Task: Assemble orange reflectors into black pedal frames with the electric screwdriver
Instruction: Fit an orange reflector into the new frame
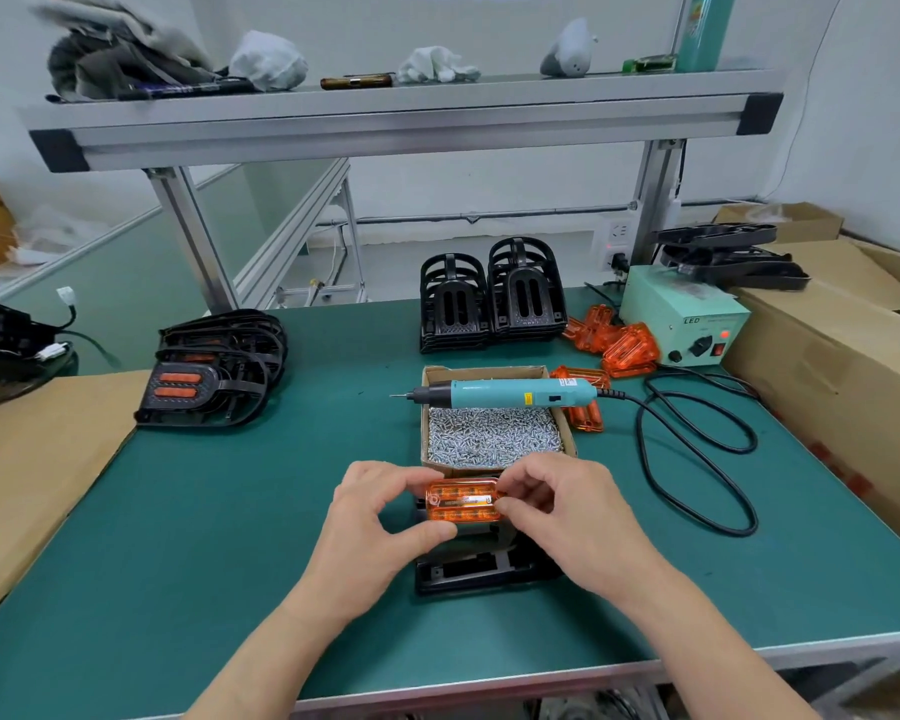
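With my left hand [372, 517] and right hand [557, 504] pinching an orange reflector [463, 501] at its ends above the black pedal frame [481, 569] on the counter [230, 511], I'm seating it, then I'll likely need the electric screwdriver [510, 393] lying across the screw box [489, 433].

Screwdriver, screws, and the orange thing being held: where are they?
Screwdriver [505, 394], head view, teal body.
Screws [489, 441], head view, middle of the pile.
Reflector [463, 504], head view, its orange face.

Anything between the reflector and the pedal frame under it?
Nothing visible. Left hand and right hand pinch the orange reflector by its ends over the black pedal frame; the seat itself is hidden beneath them.
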The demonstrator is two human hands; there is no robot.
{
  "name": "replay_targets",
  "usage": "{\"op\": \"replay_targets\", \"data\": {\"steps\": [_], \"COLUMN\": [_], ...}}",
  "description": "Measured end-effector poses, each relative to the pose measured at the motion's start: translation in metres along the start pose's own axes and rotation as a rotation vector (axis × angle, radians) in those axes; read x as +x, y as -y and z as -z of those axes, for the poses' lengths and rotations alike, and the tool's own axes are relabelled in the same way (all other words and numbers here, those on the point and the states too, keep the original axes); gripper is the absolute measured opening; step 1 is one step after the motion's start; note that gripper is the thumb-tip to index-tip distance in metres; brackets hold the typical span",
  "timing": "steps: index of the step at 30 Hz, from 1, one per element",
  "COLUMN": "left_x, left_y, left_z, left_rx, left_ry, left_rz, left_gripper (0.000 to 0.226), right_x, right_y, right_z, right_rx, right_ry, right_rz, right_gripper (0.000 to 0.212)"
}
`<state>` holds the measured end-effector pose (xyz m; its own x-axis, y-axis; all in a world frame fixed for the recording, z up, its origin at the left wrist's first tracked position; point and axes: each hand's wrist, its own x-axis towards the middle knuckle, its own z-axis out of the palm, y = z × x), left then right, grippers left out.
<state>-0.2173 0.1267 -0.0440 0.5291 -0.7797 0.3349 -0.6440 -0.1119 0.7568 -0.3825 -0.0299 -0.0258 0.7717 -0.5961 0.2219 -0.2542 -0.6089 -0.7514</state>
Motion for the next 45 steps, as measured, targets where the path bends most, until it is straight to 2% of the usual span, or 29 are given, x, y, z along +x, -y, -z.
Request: {"op": "replay_targets", "data": {"steps": [3,6,8,12,20,25,30,35,38,42,45], "left_x": [-0.001,-0.003,-0.006,-0.011,-0.009,-0.009,-0.008,-0.005,-0.005,-0.007,-0.011], "left_y": [0.005,0.011,0.017,0.026,0.028,0.027,0.028,0.025,0.021,0.015,0.012], "left_z": [-0.001,0.000,0.001,0.002,0.000,-0.002,-0.002,-0.006,-0.006,-0.007,-0.006], "left_rx": [0.018,0.007,-0.010,-0.026,-0.044,-0.038,-0.014,0.037,0.052,0.019,0.022], "left_ry": [0.022,0.052,0.050,-0.022,-0.009,0.014,0.036,0.036,0.049,0.069,0.128], "left_rz": [0.029,0.055,0.061,0.033,0.028,0.024,0.014,0.059,0.055,0.032,-0.006], "left_gripper": [0.045,0.058,0.054,0.025,0.034,0.027,0.021,0.023,0.006,0.039,0.051], "right_x": [0.004,0.006,0.007,0.007,0.010,0.009,0.011,0.014,0.017,0.020,0.024], "right_y": [0.001,0.000,-0.003,-0.007,-0.003,-0.001,0.004,0.008,0.010,0.010,0.013], "right_z": [-0.003,-0.006,-0.006,-0.007,-0.009,-0.011,-0.010,-0.010,-0.011,-0.008,-0.003], "right_rx": [-0.258,-0.348,-0.361,-0.369,-0.304,-0.313,-0.364,-0.397,-0.402,-0.409,-0.329], "right_ry": [0.046,0.046,0.030,0.012,0.058,0.084,0.172,0.204,0.235,0.289,0.274], "right_rz": [0.064,0.052,0.031,0.016,0.038,0.026,-0.003,-0.042,-0.046,-0.059,-0.088], "right_gripper": [0.006,0.007,0.008,0.008,0.006,0.007,0.019,0.018,0.020,0.017,0.017]}}
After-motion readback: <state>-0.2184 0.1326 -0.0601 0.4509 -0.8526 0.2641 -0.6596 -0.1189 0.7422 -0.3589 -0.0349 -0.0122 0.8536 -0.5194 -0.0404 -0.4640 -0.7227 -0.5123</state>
